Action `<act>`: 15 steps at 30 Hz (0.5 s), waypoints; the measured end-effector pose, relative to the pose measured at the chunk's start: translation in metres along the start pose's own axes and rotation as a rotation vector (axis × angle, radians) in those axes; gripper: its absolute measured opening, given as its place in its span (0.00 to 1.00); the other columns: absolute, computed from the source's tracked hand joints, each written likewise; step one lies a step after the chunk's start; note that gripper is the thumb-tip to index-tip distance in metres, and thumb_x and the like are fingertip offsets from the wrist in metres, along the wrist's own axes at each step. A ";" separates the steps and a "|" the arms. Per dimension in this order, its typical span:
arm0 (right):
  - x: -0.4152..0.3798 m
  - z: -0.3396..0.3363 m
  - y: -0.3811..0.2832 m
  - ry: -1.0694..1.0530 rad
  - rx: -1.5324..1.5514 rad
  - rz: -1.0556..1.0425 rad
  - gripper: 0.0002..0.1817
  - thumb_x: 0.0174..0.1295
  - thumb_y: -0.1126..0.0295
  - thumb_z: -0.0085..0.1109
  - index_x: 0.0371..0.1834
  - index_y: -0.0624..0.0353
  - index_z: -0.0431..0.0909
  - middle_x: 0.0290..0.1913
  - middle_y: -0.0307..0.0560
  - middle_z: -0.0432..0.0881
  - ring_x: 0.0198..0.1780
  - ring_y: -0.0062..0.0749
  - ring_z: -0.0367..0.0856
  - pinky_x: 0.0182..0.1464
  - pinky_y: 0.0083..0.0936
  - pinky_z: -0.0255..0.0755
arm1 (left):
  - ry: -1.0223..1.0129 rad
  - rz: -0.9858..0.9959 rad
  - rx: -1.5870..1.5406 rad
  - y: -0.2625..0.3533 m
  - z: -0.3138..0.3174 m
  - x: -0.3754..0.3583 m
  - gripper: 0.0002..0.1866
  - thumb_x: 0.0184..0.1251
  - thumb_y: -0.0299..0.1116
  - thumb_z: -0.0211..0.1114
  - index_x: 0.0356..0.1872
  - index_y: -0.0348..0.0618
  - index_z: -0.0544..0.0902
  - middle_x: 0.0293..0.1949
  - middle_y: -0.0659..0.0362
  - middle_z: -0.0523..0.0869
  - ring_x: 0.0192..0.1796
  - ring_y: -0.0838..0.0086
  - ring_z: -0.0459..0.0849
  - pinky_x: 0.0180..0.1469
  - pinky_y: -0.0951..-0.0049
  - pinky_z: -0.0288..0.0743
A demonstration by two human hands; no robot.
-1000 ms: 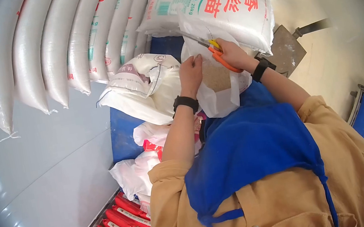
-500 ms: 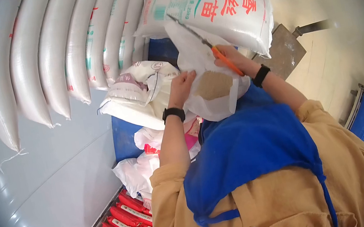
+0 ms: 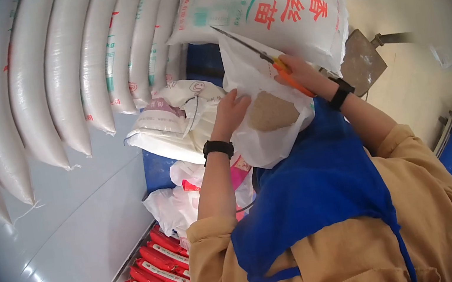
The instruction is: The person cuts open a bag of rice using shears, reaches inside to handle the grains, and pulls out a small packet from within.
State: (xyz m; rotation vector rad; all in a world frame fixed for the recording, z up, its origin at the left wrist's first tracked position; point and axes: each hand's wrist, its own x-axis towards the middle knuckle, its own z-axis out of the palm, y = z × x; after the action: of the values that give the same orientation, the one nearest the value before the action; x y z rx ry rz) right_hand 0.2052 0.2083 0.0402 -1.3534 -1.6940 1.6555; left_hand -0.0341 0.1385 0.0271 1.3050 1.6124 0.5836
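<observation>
A white woven bag [image 3: 256, 147] stands open against my blue apron, with light brown, grain-like contents [image 3: 272, 110] showing inside. My left hand [image 3: 231, 114] is closed on the bag's left edge, fingertips at the rim. On the opposite side my right hand [image 3: 303, 75] grips a pair of scissors [image 3: 291, 77] with orange handles. Their long dark blades point up and left, lying across the raised back flap of the bag.
A large printed sack [image 3: 302, 26] lies just beyond the bag. Full white sacks [image 3: 36, 107] stack at the upper left. Another white sack [image 3: 177, 134] sits left of my left hand. Red packages [image 3: 155, 272] are at lower left, a metal platform [image 3: 362, 61] at right.
The whole view has shifted slightly. My left hand's fingers are less tightly curled at the rim, and the bag's front edge hangs lower. The scissors remain in my right hand.
</observation>
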 end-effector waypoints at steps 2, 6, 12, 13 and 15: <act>-0.021 -0.013 -0.016 0.064 -0.089 0.013 0.18 0.55 0.59 0.61 0.34 0.63 0.70 0.28 0.53 0.75 0.29 0.37 0.71 0.35 0.32 0.66 | -0.012 -0.021 0.002 0.009 0.006 0.001 0.22 0.59 0.45 0.66 0.32 0.29 0.78 0.26 0.47 0.82 0.28 0.70 0.80 0.34 0.69 0.71; -0.081 -0.026 -0.057 0.130 -0.095 -0.023 0.21 0.56 0.54 0.63 0.37 0.62 0.71 0.28 0.48 0.73 0.29 0.31 0.71 0.34 0.31 0.67 | 0.004 -0.167 -0.109 0.023 0.011 0.003 0.21 0.60 0.43 0.66 0.39 0.30 0.80 0.29 0.51 0.85 0.30 0.73 0.81 0.35 0.71 0.73; -0.158 0.036 -0.030 -0.110 0.016 -0.059 0.17 0.64 0.53 0.57 0.38 0.56 0.68 0.31 0.32 0.68 0.32 0.16 0.67 0.34 0.17 0.64 | -0.053 -0.252 -0.665 0.006 0.009 -0.008 0.18 0.65 0.40 0.63 0.39 0.30 0.83 0.32 0.61 0.85 0.32 0.79 0.80 0.34 0.77 0.72; -0.164 0.047 -0.024 -0.162 0.089 0.082 0.18 0.65 0.51 0.55 0.37 0.55 0.67 0.30 0.31 0.66 0.31 0.16 0.65 0.33 0.16 0.63 | -0.038 -0.219 -0.695 0.003 0.010 -0.010 0.17 0.65 0.40 0.62 0.39 0.32 0.83 0.33 0.61 0.84 0.32 0.80 0.79 0.36 0.78 0.71; -0.173 0.066 -0.011 -0.254 0.250 0.371 0.20 0.67 0.46 0.50 0.34 0.52 0.66 0.28 0.31 0.64 0.29 0.15 0.63 0.30 0.15 0.61 | -0.009 -0.146 -0.649 -0.003 0.013 -0.010 0.17 0.65 0.40 0.62 0.39 0.32 0.83 0.33 0.61 0.84 0.33 0.81 0.78 0.37 0.78 0.71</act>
State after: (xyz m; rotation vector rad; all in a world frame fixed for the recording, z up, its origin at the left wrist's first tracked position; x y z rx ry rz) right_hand 0.2240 0.0314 0.0937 -1.4451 -1.3547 2.2467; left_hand -0.0239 0.1263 0.0227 0.7011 1.3314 0.9107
